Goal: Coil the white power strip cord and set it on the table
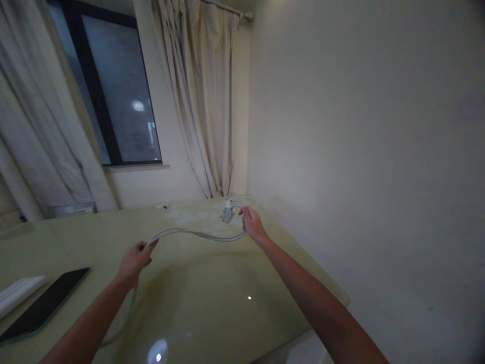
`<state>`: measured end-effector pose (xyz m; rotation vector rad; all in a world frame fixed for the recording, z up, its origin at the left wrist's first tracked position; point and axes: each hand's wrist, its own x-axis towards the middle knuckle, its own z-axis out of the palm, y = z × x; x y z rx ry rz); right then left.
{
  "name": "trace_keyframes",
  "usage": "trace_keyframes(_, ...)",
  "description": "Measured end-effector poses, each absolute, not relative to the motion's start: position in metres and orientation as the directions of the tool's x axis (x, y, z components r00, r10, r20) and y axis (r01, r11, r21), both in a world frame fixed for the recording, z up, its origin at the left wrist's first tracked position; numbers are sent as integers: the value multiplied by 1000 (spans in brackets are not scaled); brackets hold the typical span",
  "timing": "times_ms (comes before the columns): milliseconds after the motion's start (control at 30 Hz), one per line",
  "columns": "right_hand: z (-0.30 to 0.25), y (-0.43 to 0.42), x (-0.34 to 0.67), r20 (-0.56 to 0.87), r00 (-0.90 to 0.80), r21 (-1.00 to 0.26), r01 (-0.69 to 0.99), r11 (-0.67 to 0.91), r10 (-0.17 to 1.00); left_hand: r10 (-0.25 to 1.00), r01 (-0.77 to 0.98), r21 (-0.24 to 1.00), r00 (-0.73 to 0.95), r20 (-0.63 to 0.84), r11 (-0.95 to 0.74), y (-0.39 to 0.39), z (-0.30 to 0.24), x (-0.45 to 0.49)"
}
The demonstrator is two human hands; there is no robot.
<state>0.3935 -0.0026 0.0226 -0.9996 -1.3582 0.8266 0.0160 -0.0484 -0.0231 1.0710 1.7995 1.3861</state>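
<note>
A white cable [197,234] runs in a loose arc above a pale green glossy table [212,303]. My left hand [134,260] is closed round the cable's left part, and the cord trails down past my forearm. My right hand [252,224] pinches the cable near its far end, where a white plug [228,212] hangs just left of my fingers, near the table's far corner.
A dark tablet [45,306] and a white flat object [18,293] lie at the table's left edge. Cream curtains [204,101] and a dark window [117,91] stand behind the table. A plain wall [359,151] borders the right side.
</note>
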Motion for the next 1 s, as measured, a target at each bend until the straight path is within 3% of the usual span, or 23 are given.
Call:
trace_keyframes(67, 14, -3, 383, 400, 74, -915, 91, 393, 914, 883, 40, 994, -464, -74, 104, -40, -16, 31)
trace_keyframes(200, 4, -1, 365, 450, 81, -889, 135, 437, 890, 921, 6, 995, -377, -92, 102, -27, -21, 60)
trace_keyframes(400, -1, 8, 348, 467, 162, -881, 170, 442, 869, 899, 124, 985, -435, -52, 117, -22, -43, 69)
trace_keyframes(567, 10, 17, 333, 441, 199, -897, 97, 430, 875, 855, 333, 941, -505, 117, 67, -22, -39, 63)
trace_keyframes(633, 15, 18, 323, 423, 199, -906, 63, 419, 884, 888, 407, 913, -411, 205, -23, -26, -29, 77)
trace_keyframes(700, 18, 17, 311, 409, 182, -912, 44, 408, 894, 942, 466, 863, -157, 296, -194, -32, -17, 103)
trace_keyframes(800, 20, 11, 295, 411, 102, -910, -8, 414, 906, 911, 394, 823, 130, 391, -410, -37, -1, 152)
trace_keyframes(900, 22, 4, 289, 417, 75, -906, -52, 421, 906, 885, 209, 863, 185, 428, -461, -32, 7, 187)
trace_keyframes(1000, 28, 0, 292, 450, 128, -889, -25, 457, 884, 892, 173, 879, 184, 414, -444, -25, 7, 199)
